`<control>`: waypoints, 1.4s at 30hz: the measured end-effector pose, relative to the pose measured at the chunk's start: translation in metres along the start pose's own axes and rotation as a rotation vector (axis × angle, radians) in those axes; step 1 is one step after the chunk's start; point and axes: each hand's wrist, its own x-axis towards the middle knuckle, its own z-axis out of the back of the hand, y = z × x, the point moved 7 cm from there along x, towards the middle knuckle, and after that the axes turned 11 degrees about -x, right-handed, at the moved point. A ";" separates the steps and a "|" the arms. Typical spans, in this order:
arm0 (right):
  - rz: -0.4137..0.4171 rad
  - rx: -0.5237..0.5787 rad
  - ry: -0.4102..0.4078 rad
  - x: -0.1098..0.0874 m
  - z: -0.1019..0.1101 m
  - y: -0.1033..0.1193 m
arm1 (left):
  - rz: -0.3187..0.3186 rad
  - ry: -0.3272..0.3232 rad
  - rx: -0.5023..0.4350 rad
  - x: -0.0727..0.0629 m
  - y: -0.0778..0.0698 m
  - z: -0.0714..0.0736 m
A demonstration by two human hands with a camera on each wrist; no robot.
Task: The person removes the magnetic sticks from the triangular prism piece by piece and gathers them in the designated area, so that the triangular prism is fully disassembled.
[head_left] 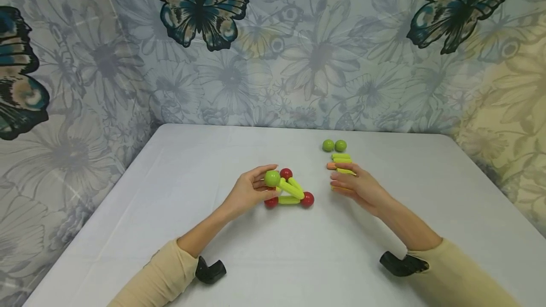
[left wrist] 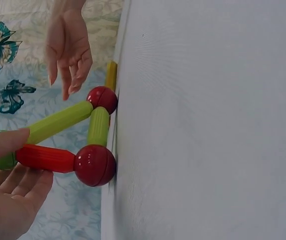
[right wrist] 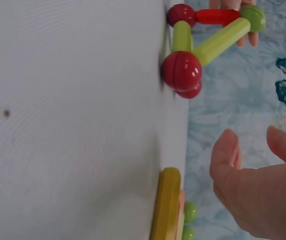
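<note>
Near the middle of the white table (head_left: pixel 273 259), my left hand (head_left: pixel 245 191) holds a toy frame of balls and rods by its raised green ball (head_left: pixel 272 178), between thumb and fingers. Red balls (head_left: pixel 307 199) sit at the frame's base, joined by lime rods (head_left: pixel 289 200). A red rod (left wrist: pixel 48 158) slants from the green ball to a base ball, over my left fingers in the left wrist view. To the right, my right hand (head_left: pixel 362 188) hovers by a row of loose rods (head_left: pixel 341 156), its fingers loosely bent and nothing between them.
Two loose green balls (head_left: pixel 328 145) lie behind the row of rods. An orange rod (head_left: pixel 331 166) and a yellow rod (right wrist: pixel 165 205) belong to that row, partly hidden by the right hand in the head view. Butterfly-patterned cloth (head_left: pixel 315 60) hangs behind the table.
</note>
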 end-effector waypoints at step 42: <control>1.122 -0.689 0.175 0.005 -0.125 0.075 | 0.007 0.026 -0.045 -0.001 0.003 0.002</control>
